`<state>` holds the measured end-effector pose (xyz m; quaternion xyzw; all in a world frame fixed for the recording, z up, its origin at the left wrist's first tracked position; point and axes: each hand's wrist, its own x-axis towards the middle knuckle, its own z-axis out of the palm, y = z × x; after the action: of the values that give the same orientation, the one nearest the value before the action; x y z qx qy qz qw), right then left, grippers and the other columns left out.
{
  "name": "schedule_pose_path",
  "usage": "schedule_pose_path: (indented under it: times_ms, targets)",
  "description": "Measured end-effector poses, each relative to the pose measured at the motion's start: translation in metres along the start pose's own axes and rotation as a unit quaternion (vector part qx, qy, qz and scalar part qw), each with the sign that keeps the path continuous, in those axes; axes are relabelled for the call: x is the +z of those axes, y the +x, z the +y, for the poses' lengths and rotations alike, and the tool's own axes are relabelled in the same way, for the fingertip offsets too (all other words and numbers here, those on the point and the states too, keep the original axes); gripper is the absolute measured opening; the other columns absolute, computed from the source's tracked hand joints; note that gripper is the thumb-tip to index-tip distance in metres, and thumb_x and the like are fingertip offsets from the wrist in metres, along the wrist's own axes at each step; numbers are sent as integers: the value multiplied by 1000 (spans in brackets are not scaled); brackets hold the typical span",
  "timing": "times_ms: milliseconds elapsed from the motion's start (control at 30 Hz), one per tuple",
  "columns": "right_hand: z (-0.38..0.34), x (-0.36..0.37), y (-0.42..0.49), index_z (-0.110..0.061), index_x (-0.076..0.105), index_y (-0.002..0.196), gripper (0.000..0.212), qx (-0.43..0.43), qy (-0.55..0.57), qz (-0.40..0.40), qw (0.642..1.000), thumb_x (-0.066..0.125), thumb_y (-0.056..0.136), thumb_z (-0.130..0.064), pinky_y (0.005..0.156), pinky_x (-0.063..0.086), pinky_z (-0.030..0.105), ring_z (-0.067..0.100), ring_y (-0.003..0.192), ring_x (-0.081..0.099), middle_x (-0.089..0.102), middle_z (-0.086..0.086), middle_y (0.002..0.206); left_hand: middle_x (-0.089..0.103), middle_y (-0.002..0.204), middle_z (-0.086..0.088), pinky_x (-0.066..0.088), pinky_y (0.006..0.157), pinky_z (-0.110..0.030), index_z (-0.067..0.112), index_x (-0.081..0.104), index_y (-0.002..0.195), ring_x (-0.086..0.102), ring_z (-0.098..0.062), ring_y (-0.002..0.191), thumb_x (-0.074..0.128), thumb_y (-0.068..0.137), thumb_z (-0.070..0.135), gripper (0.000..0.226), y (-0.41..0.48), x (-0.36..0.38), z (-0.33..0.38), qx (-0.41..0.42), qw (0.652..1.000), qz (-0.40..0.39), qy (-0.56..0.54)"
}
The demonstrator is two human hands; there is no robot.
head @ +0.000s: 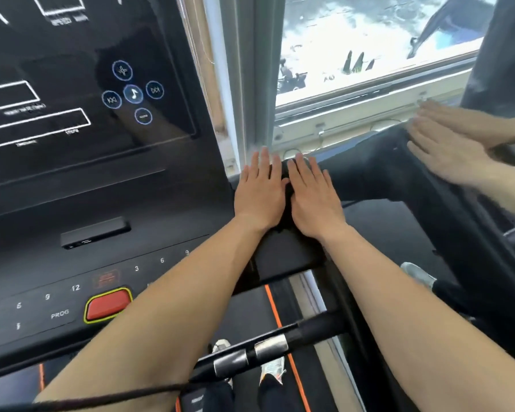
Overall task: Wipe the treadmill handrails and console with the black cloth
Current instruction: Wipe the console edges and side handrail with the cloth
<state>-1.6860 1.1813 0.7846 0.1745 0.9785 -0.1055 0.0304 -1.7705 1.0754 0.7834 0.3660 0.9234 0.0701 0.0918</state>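
Note:
The black cloth (286, 188) lies bunched on the top of the treadmill's right handrail (289, 257), just right of the console (87, 179). My left hand (259, 191) and my right hand (312, 197) rest side by side, flat, palms down on the cloth, fingers straight and pointing away from me. Only a narrow strip of cloth shows between and under the hands. The console's dark screen has white outlines and a ring of round blue music buttons (133, 93).
A red stop button (107, 304) sits low on the console under my left forearm. A black crossbar with silver grip sensors (268, 346) runs below my arms. Another person's hands (446, 147) lie on the neighbouring treadmill at right. A window (369, 40) is ahead.

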Motion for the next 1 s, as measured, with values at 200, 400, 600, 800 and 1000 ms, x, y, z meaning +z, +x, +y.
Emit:
schedule_pose_path:
  times_ms: [200,400,600,800,1000]
  targets:
    - [0,-1,50,-19,8,159,65,16,18,-8,1000,33,99,-17,124,7,46,26,154,-2,1,3,168,3,166,-12,6,124,-43,15,12,157,1,-28,153,21,106,35,56,40,-4,-8,-42,999,20,-25]
    - [-2,6,-52,-10,14,158,69,-15,-16,-9,1000,37,93,-18,123,13,49,28,154,5,8,9,167,-12,165,-12,1,124,-41,11,-1,157,-10,-26,153,22,105,39,64,-41,2,7,9,1000,-8,-5]
    - [4,7,-60,-10,18,158,66,-29,-20,-26,999,18,95,-32,123,17,49,27,154,9,11,7,167,-15,165,-9,0,124,-45,14,-7,157,-14,-28,152,18,106,40,63,-47,6,11,14,999,-22,23]
    - [2,-3,41,-20,6,159,62,26,34,-34,999,29,102,-26,124,9,49,28,154,-4,-3,2,168,-13,166,-9,-2,124,-46,25,-3,158,-13,-28,152,15,106,39,57,43,-1,-9,-56,998,-6,-32]
    - [11,-4,3,-14,1,159,65,-15,-28,-51,998,29,102,-25,125,7,45,34,153,-4,-6,14,167,-7,167,-6,1,124,-47,34,0,157,-7,-29,153,14,105,44,55,9,1,2,-19,999,-18,-29]
